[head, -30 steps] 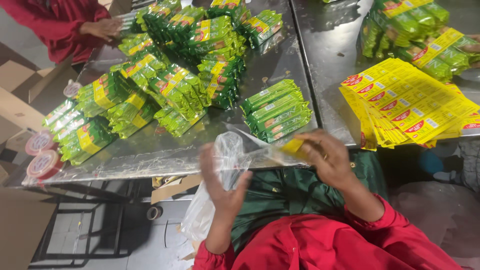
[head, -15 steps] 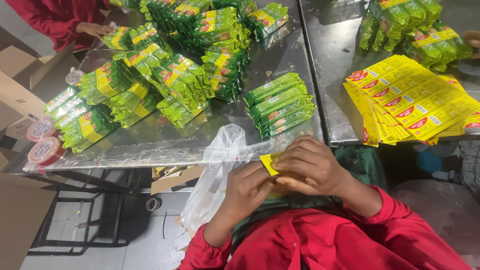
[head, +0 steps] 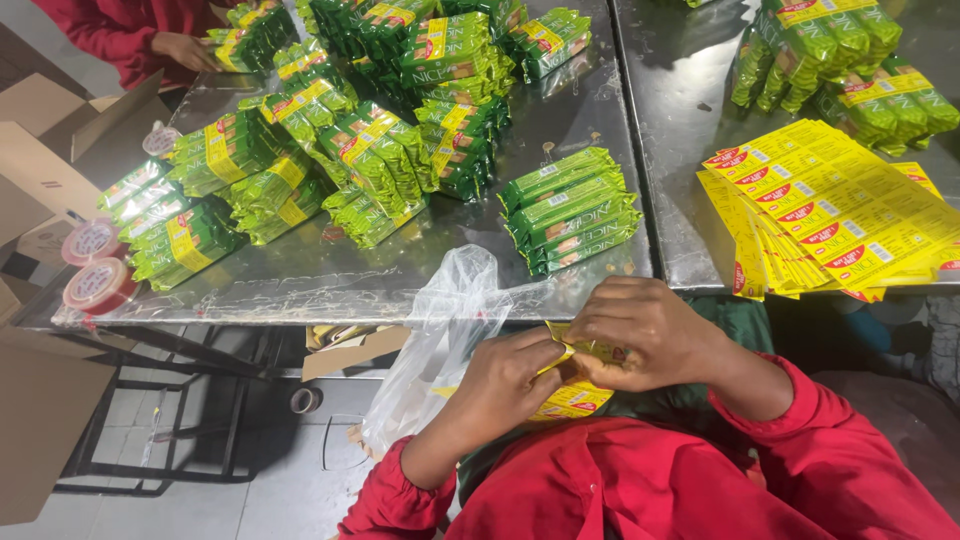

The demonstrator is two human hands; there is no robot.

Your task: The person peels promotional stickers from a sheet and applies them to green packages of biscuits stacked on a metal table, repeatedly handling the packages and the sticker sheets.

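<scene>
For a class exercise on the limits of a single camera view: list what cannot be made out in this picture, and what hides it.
- Yellow card, head view: mostly covered by the left hand and right hand.
- Clear plastic bag: its contents cannot be told through the crumpled film.
- Co-worker's hand: body cut off by the top edge.
- Yellow card stack: cut off by the right edge.

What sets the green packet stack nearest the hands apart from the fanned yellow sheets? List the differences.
The green packet stack is made of plump, filled wrappers piled in a compact block; the yellow sheets are flat and thin, spread in an overlapping fan. The green packet stack lies on the left steel table, the yellow sheets on the right steel table, overhanging its near edge. Both carry printed labels and lie untouched by either hand.
</scene>
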